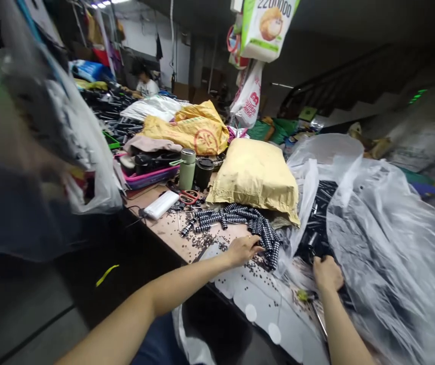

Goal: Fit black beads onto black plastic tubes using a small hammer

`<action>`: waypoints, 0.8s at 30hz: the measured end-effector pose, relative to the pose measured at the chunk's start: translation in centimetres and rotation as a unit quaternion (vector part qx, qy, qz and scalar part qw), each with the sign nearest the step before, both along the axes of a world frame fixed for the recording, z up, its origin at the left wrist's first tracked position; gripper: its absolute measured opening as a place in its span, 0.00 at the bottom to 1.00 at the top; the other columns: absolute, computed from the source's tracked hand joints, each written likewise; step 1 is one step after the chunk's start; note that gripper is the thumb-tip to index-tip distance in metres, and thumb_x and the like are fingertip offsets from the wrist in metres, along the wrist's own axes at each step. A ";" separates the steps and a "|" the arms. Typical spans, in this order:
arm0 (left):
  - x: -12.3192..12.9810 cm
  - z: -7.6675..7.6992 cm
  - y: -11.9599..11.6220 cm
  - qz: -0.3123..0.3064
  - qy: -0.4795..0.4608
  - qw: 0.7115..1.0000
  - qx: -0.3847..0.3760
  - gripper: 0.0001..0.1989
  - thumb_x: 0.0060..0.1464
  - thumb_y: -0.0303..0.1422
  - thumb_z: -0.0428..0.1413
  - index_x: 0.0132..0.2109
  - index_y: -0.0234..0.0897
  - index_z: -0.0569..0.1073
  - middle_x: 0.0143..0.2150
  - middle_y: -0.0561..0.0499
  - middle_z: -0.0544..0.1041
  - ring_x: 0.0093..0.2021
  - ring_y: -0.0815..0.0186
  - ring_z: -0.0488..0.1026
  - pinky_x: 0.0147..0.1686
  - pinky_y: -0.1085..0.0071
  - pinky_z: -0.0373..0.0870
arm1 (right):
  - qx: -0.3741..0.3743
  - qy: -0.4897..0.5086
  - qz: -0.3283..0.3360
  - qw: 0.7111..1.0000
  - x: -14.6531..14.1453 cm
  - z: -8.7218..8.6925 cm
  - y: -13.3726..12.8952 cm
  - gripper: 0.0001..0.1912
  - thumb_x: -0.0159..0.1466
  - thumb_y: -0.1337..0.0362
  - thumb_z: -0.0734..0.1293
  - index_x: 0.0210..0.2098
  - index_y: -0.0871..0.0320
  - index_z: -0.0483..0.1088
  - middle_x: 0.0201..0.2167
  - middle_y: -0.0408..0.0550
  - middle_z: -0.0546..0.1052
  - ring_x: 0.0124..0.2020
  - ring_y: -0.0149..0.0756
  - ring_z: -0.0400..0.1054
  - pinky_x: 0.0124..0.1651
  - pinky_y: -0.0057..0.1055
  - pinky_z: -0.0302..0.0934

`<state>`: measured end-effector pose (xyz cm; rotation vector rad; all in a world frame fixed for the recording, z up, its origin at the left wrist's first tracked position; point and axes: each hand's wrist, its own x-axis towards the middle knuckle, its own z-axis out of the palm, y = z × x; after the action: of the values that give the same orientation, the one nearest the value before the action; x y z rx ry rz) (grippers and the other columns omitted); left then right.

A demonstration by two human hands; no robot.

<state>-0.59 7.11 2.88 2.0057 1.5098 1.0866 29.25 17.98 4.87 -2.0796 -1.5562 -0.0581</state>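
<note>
Lower rt, R hand point(328, 274) is resting, fingers bent, by black pcs point(321, 208) in clear bag point(385, 238); can't tell if gripping. Lower ctr, L hand point(243, 250) is touching checkered rods point(266, 233), grip unclear; keeping rods aligned, off loose bits point(200, 242), would prob. be helping.

Stretched forward with bare left arm point(181, 289) bent slightly at the elbow, with left hand point(243, 251) pointing rightward, fingers curled, with bare right forearm point(342, 322) leaning inward, with right hand point(328, 274) partly closed
</note>
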 end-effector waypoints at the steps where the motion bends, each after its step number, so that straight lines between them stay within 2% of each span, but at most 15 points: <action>1: 0.2 0.4 -0.8 0.012 -0.062 0.998 -0.025 0.18 0.63 0.47 0.46 0.48 0.41 0.69 0.41 0.48 0.75 0.41 0.62 0.72 0.40 0.70 0.66 | 0.031 -0.005 0.009 0.999 -0.3 -0.1 -0.3 0.11 0.58 0.56 0.58 0.28 0.50 0.70 0.20 0.51 0.72 0.27 0.53 0.73 0.31 0.50 0.62; 3: 0.3 1.3 -2.3 0.021 -0.195 0.974 -0.114 0.18 0.63 0.47 0.45 0.44 0.39 0.70 0.36 0.51 0.75 0.32 0.66 0.72 0.32 0.72 0.66 | 0.120 -0.028 0.098 0.988 -1.5 -0.3 -1.6 0.13 0.60 0.54 0.57 0.34 0.51 0.71 0.25 0.53 0.76 0.32 0.54 0.75 0.33 0.49 0.65; 4: 0.3 1.7 -2.9 0.015 -0.262 0.949 -0.173 0.18 0.62 0.47 0.45 0.42 0.37 0.70 0.32 0.52 0.73 0.26 0.69 0.69 0.27 0.73 0.64 | 0.167 -0.047 0.170 0.970 -2.4 -0.4 -2.7 0.13 0.61 0.54 0.58 0.35 0.51 0.71 0.29 0.54 0.78 0.35 0.53 0.76 0.35 0.47 0.66; 6: 0.2 2.3 -4.0 -0.020 -0.376 0.881 -0.286 0.19 0.61 0.47 0.47 0.39 0.35 0.70 0.27 0.55 0.70 0.17 0.74 0.61 0.17 0.75 0.56 | 0.234 -0.093 0.322 0.913 -4.7 -0.5 -5.7 0.11 0.61 0.57 0.61 0.37 0.53 0.73 0.38 0.53 0.81 0.39 0.48 0.76 0.41 0.41 0.68; 8: 0.0 2.8 -5.1 -0.063 -0.442 0.820 -0.357 0.20 0.55 0.49 0.53 0.36 0.34 0.70 0.24 0.56 0.68 0.14 0.76 0.57 0.13 0.76 0.49 | 0.220 -0.125 0.403 0.880 -7.5 -0.4 -9.4 0.10 0.62 0.60 0.63 0.39 0.52 0.74 0.42 0.51 0.80 0.41 0.44 0.76 0.45 0.39 0.68; 9: 0.0 2.9 -5.6 -0.078 -0.459 0.802 -0.373 0.20 0.51 0.48 0.57 0.34 0.34 0.69 0.23 0.57 0.67 0.14 0.77 0.56 0.13 0.77 0.48 | 0.182 -0.125 0.430 0.875 -8.9 -0.3 -11.1 0.11 0.63 0.60 0.63 0.42 0.52 0.74 0.46 0.51 0.79 0.44 0.44 0.75 0.47 0.40 0.67; 11: -0.2 3.0 -6.4 -0.084 -0.474 0.791 -0.378 0.21 0.43 0.46 0.64 0.32 0.35 0.67 0.19 0.60 0.64 0.14 0.77 0.56 0.13 0.78 0.48 | 0.117 -0.078 0.456 0.879 -11.3 0.1 -13.6 0.12 0.65 0.61 0.61 0.44 0.52 0.74 0.49 0.52 0.77 0.48 0.44 0.73 0.50 0.41 0.66; 13: -0.4 2.8 -6.9 -0.066 -0.466 0.807 -0.358 0.21 0.40 0.44 0.66 0.31 0.36 0.66 0.17 0.63 0.60 0.14 0.77 0.55 0.14 0.78 0.49 | 0.072 0.006 0.458 0.886 -12.8 0.3 -15.1 0.13 0.66 0.60 0.60 0.45 0.52 0.74 0.51 0.52 0.76 0.51 0.45 0.70 0.54 0.44 0.63; 14: -0.6 2.6 -7.1 -0.046 -0.448 0.827 -0.336 0.20 0.41 0.43 0.65 0.31 0.36 0.66 0.16 0.63 0.59 0.14 0.76 0.55 0.15 0.78 0.50 | 0.060 0.063 0.439 0.894 -13.2 0.4 -15.6 0.14 0.66 0.58 0.60 0.46 0.52 0.73 0.52 0.52 0.75 0.53 0.45 0.69 0.56 0.46 0.62; 16: -0.8 1.9 -7.5 -0.004 -0.381 0.891 -0.249 0.16 0.46 0.42 0.62 0.28 0.36 0.66 0.17 0.60 0.61 0.16 0.75 0.58 0.17 0.76 0.55 | 0.016 0.204 0.367 0.907 -13.6 0.4 -16.6 0.18 0.65 0.53 0.60 0.49 0.53 0.70 0.52 0.54 0.75 0.53 0.45 0.69 0.55 0.47 0.62; 17: -0.9 1.5 -7.7 0.011 -0.333 0.925 -0.185 0.15 0.49 0.41 0.60 0.27 0.36 0.66 0.18 0.58 0.63 0.19 0.73 0.61 0.20 0.75 0.58 | -0.030 0.286 0.325 0.901 -13.7 0.4 -17.1 0.21 0.64 0.49 0.61 0.51 0.53 0.68 0.51 0.55 0.75 0.50 0.46 0.70 0.52 0.47 0.65; 18: -0.9 1.1 -7.9 0.017 -0.281 0.953 -0.113 0.14 0.51 0.40 0.58 0.26 0.35 0.67 0.20 0.56 0.66 0.22 0.72 0.64 0.24 0.74 0.61 | -0.090 0.369 0.287 0.880 -13.8 0.3 -17.6 0.25 0.62 0.45 0.61 0.52 0.54 0.66 0.49 0.55 0.75 0.47 0.45 0.72 0.48 0.45 0.67; 19: -0.8 0.6 -8.1 0.010 -0.232 0.972 -0.046 0.13 0.53 0.38 0.56 0.27 0.35 0.68 0.23 0.53 0.69 0.26 0.70 0.67 0.28 0.73 0.64 | -0.154 0.444 0.258 0.844 -13.9 0.2 -18.2 0.29 0.60 0.41 0.61 0.52 0.54 0.65 0.47 0.55 0.75 0.42 0.44 0.73 0.43 0.44 0.69; 21: -0.3 -0.2 -8.6 -0.030 -0.146 0.988 0.046 0.08 0.56 0.34 0.53 0.31 0.36 0.71 0.29 0.50 0.73 0.32 0.67 0.71 0.35 0.71 0.67 | -0.251 0.559 0.229 0.756 -14.4 0.2 -19.3 0.33 0.56 0.35 0.61 0.48 0.54 0.65 0.42 0.51 0.76 0.35 0.40 0.74 0.38 0.39 0.69; 24: 0.8 -1.0 -9.3 -0.076 -0.054 0.993 0.076 0.08 0.57 0.30 0.50 0.40 0.37 0.73 0.37 0.47 0.76 0.38 0.64 0.74 0.38 0.70 0.68 | -0.295 0.658 0.204 0.662 -15.0 0.4 -20.1 0.32 0.52 0.34 0.63 0.40 0.55 0.67 0.34 0.46 0.76 0.32 0.36 0.73 0.38 0.36 0.68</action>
<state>0.18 -2.14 1.91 2.0869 1.2306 1.2575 14.29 -2.14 5.29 -1.2688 -0.9633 1.8741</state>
